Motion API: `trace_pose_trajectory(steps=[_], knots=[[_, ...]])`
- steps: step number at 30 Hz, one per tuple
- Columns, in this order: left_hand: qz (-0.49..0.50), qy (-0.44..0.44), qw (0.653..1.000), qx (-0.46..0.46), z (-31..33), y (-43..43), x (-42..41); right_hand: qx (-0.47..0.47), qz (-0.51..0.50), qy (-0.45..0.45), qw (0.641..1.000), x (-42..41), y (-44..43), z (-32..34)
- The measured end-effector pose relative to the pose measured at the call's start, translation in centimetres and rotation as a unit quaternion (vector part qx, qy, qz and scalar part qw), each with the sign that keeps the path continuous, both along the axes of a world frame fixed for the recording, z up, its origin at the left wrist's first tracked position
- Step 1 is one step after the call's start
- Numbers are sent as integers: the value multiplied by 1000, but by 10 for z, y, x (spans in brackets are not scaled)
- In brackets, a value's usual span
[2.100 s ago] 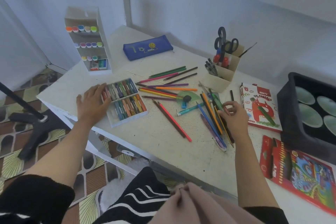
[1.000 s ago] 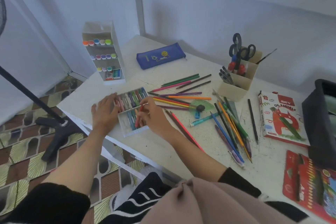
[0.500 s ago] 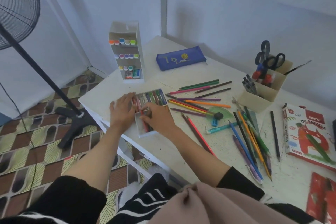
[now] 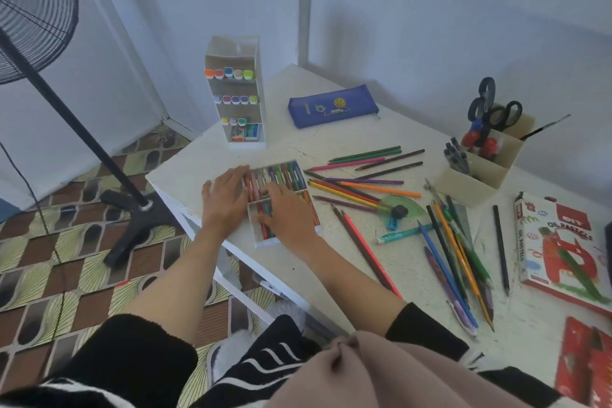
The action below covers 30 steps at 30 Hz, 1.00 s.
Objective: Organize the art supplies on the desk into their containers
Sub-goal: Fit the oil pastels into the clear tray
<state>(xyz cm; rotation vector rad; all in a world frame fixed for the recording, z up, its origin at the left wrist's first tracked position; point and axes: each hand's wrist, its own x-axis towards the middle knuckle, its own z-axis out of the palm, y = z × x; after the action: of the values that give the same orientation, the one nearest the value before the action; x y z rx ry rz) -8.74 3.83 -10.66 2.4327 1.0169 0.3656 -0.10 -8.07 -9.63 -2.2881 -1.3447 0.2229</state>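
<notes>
— What is seen nearest?
— The left grip [image 4: 225,199] is laid flat, fingers straight, against the crayon tray [image 4: 268,243] at the bench [image 4: 331,275] corner. The right grip [image 4: 288,219] is sunk among the crayons [image 4: 288,174]; its hold cannot be told.
— Beyond?
— Pencils [image 4: 364,189] are scattered.

a single wide-angle view, worn on the person's head, faces forward and down over the desk [image 4: 205,159] from its near edge. it sits close: both forearms enter from the bottom, left hand [image 4: 225,195] and right hand [image 4: 284,212] left of centre. the floor [image 4: 66,258] fills the left side, the wall [image 4: 430,26] the top.
</notes>
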Motion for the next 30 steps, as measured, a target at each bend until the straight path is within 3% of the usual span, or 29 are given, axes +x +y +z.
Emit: trace_pose_trajectory(steps=[5,10,16,22,26,28,30], knots=[[-6,12,1000,-6,5,-3,0,138,-25,170,975,18,-30,17],[-12,14,1000,17,5,-6,2,244,-169,179,938,52,-100,43],[-39,-72,991,104,10,-24,5,235,-306,127,914,72,-212,51],[-221,-183,955,74,21,-104,51,135,-446,76,881,75,-310,40],[-376,-134,914,71,16,-166,79,65,-487,136,860,66,-332,30],[-405,-70,908,82,13,-188,84,82,-496,177,846,55,-331,26],[-420,-12,903,90,5,-197,84,85,-498,165,847,48,-328,20]])
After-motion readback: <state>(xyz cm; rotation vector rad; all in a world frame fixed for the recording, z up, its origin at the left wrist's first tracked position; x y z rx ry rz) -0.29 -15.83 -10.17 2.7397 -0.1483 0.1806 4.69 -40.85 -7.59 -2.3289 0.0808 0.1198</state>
